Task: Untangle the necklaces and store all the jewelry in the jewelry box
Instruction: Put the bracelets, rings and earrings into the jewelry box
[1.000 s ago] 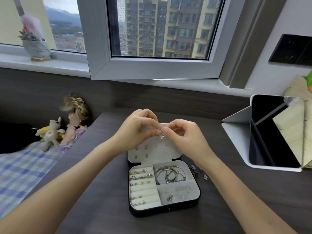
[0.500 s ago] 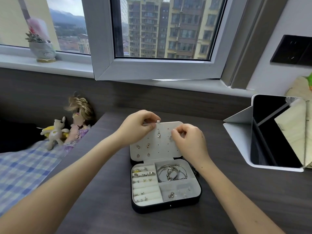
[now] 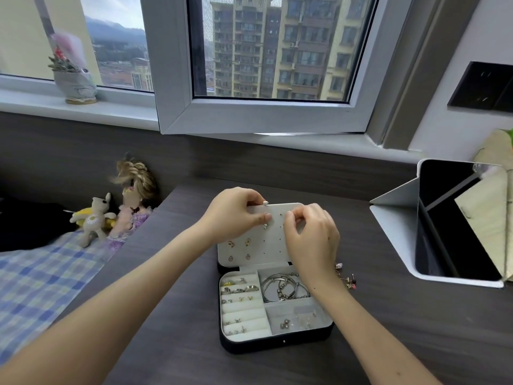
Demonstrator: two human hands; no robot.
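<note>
Head view shows that the two hands, which a second ago met in the air over a tiny pair of earrings, have now parted and gone to the earring panel [image 3: 266, 245], the pale upright lid insert of the jewelry box [image 3: 277, 341]. The left hand [image 3: 236, 215] grips the panel's top left corner, thumb on its face. One drop earring [image 3: 265, 225] now hangs from a hole beside that thumb. The right hand [image 3: 311, 240] is curled at the panel just right of it, thumb tip against the face. Whether it pinches the mate is hidden. The step in hand looks like pinning the pair. Loose earrings [image 3: 347, 279] still lie on the desk [image 3: 416, 329] beside the box, so storing is unfinished.
</note>
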